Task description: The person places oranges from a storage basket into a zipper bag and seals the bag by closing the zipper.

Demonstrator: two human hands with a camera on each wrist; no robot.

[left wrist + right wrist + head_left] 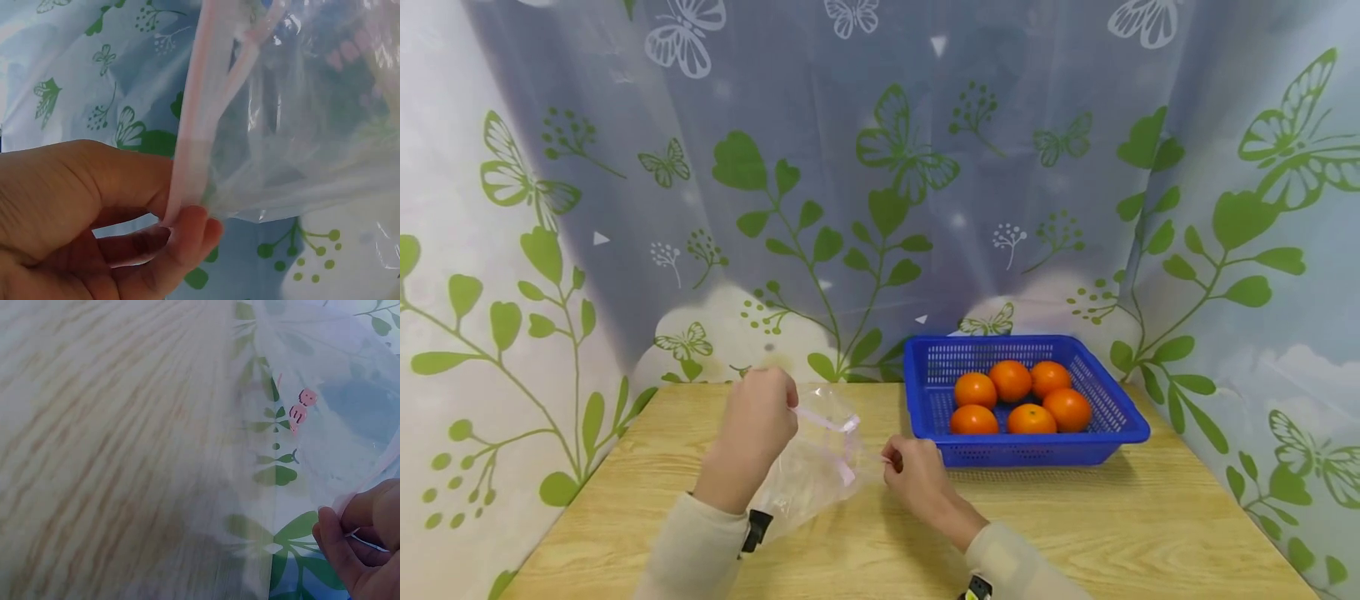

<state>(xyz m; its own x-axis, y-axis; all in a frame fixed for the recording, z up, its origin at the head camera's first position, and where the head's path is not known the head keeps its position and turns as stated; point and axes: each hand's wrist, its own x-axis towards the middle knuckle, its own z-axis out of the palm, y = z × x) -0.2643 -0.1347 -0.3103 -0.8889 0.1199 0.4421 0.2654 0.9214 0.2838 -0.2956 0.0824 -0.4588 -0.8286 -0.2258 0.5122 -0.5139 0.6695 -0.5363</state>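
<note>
Pinching a clear, pink-edged plastic bag (808, 487) beside a blue rectangular plastic basket (1037, 454) of six round orange fruits (1032, 419), left hand (751, 435) and right hand (922, 483) part the bag's mouth in head view; opening looks done, no fruit shows inside; left wrist view details separated pink strips (195, 87); right wrist view, a sharper pink printed figure (301, 411).

From the head, we look forward and down over the bench (865, 558) to the printed backdrop (820, 167). At each wrist, we look from close up past the left grip (69, 206) or the right grip (380, 553); all three views share the clear bag (805, 483) and backdrop.
</note>
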